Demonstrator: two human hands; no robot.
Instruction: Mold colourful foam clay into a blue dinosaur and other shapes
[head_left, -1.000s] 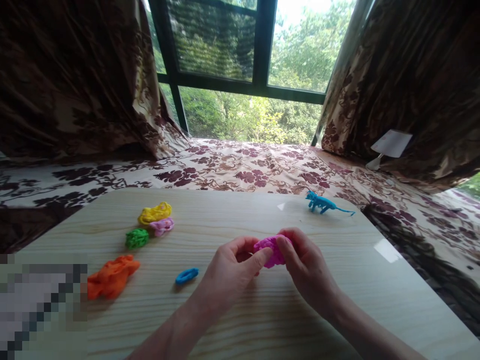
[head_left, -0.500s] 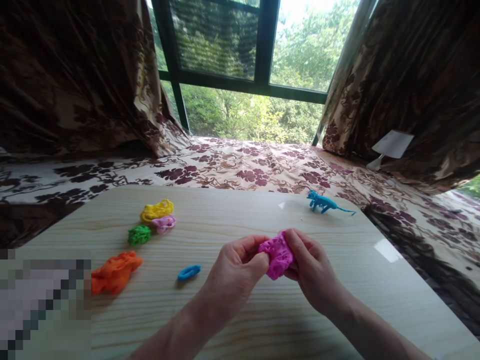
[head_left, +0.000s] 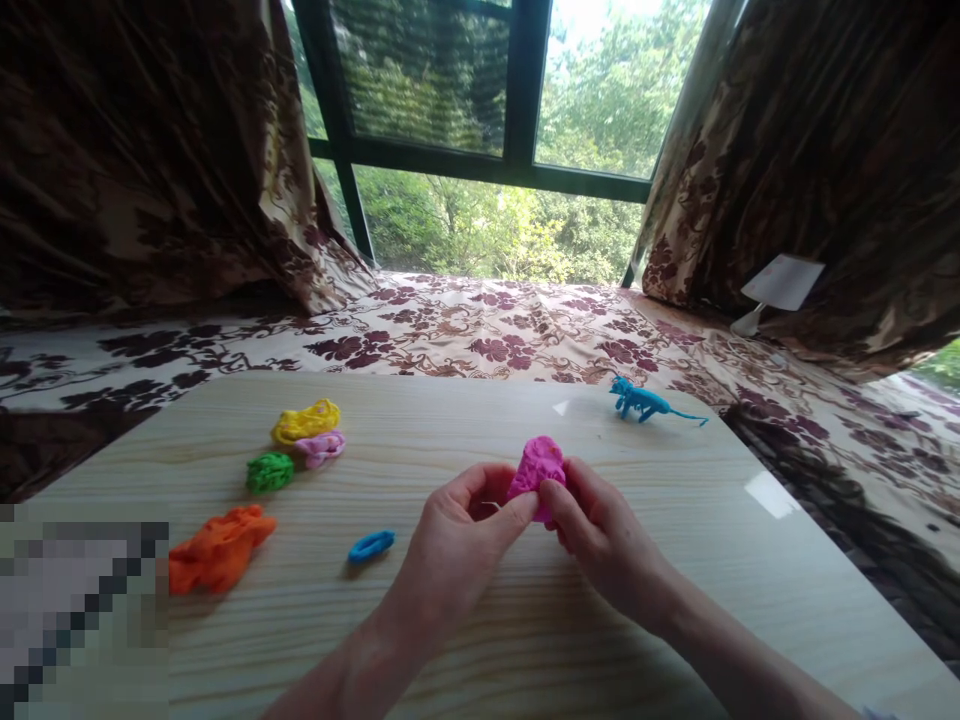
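Pinching the lumpy magenta clay-like piece [head_left: 538,472] above the pale wood-grain tabletop [head_left: 480,640], left hand [head_left: 457,530] and right hand [head_left: 604,520] share the grip; it looks light, soft and easily dented, best held lightly by its lower edges. The looped blue strip [head_left: 371,546] lies nearby.

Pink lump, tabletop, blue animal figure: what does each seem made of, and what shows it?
Pink lump: probably matt modelling clay; creased, dented surface.
Tabletop: wood or wood-look laminate, glossy; pale grain, bright reflection.
Blue animal figure: perhaps clay too, finish unclear; uneven outline.
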